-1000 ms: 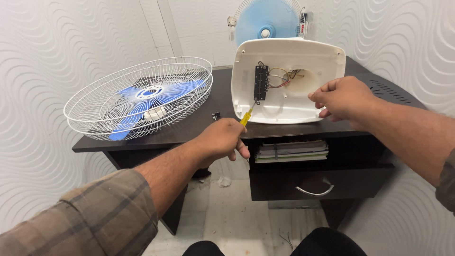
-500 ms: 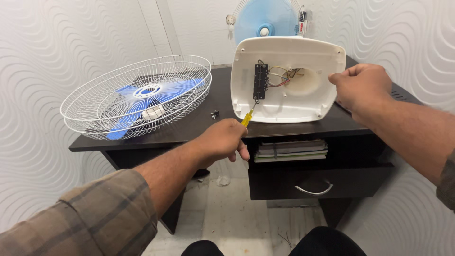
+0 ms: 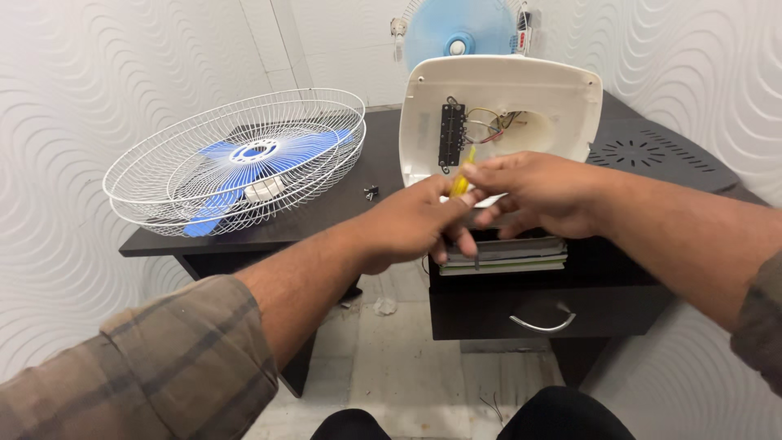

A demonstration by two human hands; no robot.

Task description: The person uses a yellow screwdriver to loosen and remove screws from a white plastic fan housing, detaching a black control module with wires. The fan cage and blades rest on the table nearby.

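Gripping a slim yellow screwdriver [image 3: 462,178], both hands together.

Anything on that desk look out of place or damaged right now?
The white fan base stands on edge with its underside open, loose wires showing inside. The wire guard with the blue blade lies detached beside it, overhanging the desk edge. Small screws lie loose. No breakage visible.

Bright, even indoor light fills the frame, with no hard shadows. The white wall [image 3: 98,98] at left looks slightly washed out. Soft shade sits under the dark desk [image 3: 383,155]. The plaid sleeve [image 3: 138,375] at lower left is soft and stretched by wide-angle distortion.
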